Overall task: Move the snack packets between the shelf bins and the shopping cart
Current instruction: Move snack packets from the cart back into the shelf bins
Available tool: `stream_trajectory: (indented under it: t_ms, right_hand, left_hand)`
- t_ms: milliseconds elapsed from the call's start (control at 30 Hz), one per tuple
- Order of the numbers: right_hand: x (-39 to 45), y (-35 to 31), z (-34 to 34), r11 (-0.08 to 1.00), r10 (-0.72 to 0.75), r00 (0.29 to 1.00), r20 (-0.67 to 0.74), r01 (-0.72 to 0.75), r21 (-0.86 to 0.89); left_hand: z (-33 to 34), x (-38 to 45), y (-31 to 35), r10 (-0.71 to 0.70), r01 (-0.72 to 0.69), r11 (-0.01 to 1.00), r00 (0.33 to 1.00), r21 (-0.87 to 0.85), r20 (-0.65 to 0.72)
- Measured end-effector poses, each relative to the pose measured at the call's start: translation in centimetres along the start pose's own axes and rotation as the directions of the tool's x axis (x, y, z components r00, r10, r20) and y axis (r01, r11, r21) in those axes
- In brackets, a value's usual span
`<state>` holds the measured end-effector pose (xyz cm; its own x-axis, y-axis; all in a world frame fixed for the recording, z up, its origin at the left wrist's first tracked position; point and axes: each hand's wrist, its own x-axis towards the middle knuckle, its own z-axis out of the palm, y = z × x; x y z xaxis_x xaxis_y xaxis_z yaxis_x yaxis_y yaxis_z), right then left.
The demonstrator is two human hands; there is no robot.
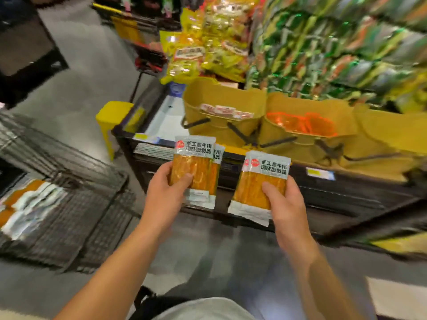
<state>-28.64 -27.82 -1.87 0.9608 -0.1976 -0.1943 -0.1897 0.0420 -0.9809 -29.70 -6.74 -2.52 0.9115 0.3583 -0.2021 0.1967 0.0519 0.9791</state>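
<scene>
My left hand (165, 195) grips a small stack of two orange snack packets (201, 165) with pale printed tops, held upright in front of the shelf edge. A matching single packet (258, 179) is gripped in my right hand (288, 209), a little to the right and lower. Yellow shelf bins stand just beyond: the left bin (221, 100) holds several red-and-white packets, the middle bin (307, 132) holds orange packets. The wire shopping cart (69, 199) is at the left, with more of the same orange packets (25, 202) lying in it.
Hanging snack bags (335, 54) fill the shelves at the upper right, yellow bags (212, 42) above the left bin. A third yellow bin (392, 137) stands at the far right. A yellow stool-like object (111, 121) stands at the shelf's left end. Grey floor (80, 65) stretches behind.
</scene>
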Motion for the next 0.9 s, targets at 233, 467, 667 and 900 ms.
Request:
stream_trajectory:
  t_ms: [233,467,667,900]
  right_hand:
    - [1.4,-0.2,-13.6,0.998,0.054,0.987,-0.154,-0.047,0.048]
    - [4.4,0.2,-21.6,0.993,0.105,0.954,-0.281,-0.086,0.079]
    - [10.3,-0.8,-25.7,0.994,0.092,0.924,-0.371,-0.063,0.090]
    - [20.7,-5.4,-28.1,0.999,0.005,0.891,-0.453,0.019,0.048]
  left_hand:
    - [13.8,-4.0,-0.1,-0.013,0.013,1.000,0.989,-0.001,0.149]
    - [23.5,-4.1,0.7,-0.046,0.033,0.998,0.958,0.050,0.282]
    - [30.7,-0.3,1.6,-0.099,0.109,0.994,0.921,-0.006,0.377]
    - [37.7,7.2,4.1,-0.111,0.168,0.983,0.873,-0.079,0.475]
